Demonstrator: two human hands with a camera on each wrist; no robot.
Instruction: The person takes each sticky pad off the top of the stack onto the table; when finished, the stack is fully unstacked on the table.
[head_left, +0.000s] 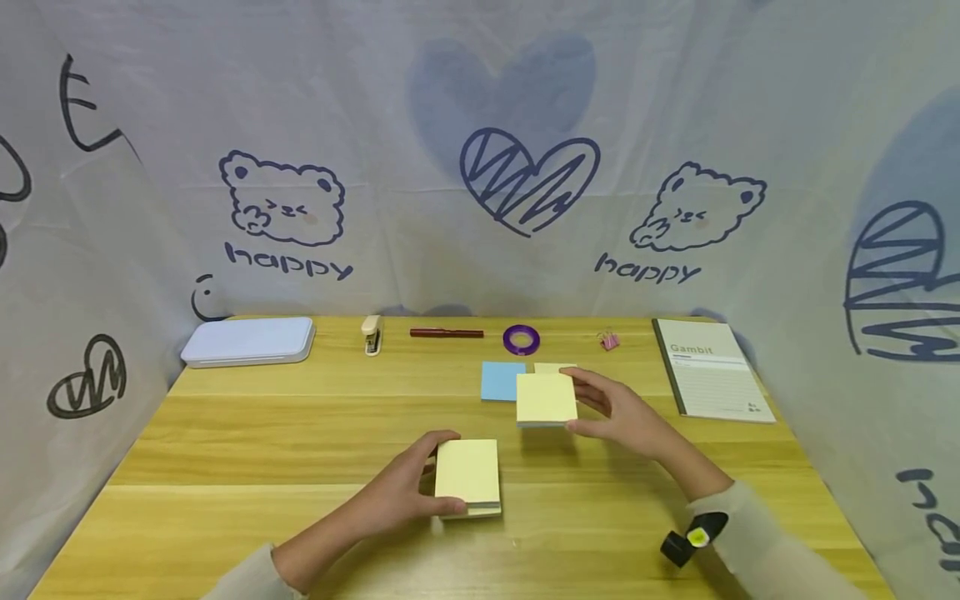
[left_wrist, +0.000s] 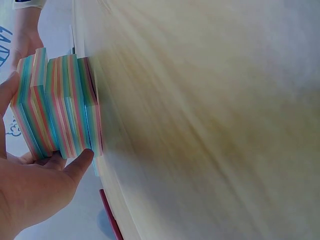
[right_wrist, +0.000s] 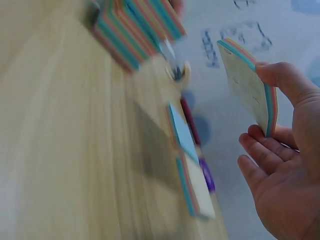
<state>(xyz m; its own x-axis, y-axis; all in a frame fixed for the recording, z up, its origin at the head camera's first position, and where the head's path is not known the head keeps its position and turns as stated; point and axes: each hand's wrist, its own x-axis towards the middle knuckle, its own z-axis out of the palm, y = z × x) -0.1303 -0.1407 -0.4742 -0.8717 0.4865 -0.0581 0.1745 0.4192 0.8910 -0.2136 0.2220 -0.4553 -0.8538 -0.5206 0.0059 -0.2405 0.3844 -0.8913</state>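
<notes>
My left hand (head_left: 401, 487) grips a stack of several sticky note pads (head_left: 467, 472), yellow on top, near the table's front. Striped pastel edges of the stack (left_wrist: 60, 107) show in the left wrist view, the pads slightly out of line. Whether it touches the table I cannot tell. Ahead and to the right, my right hand (head_left: 617, 414) pinches one yellow-topped sticky note pad (head_left: 546, 398) between thumb and fingers, above the table. Beyond it lie a blue-topped pad (head_left: 502, 381) and a pale yellow pad (right_wrist: 196, 186), the latter mostly hidden in the head view.
Along the back stand or lie a white case (head_left: 249, 342), a stapler (head_left: 372, 335), a dark red pen (head_left: 447, 333), a purple tape roll (head_left: 521, 330) and a pink binder clip (head_left: 608, 340). A notebook (head_left: 712, 371) lies at the right. Printed cloth surrounds the wooden table (head_left: 285, 442).
</notes>
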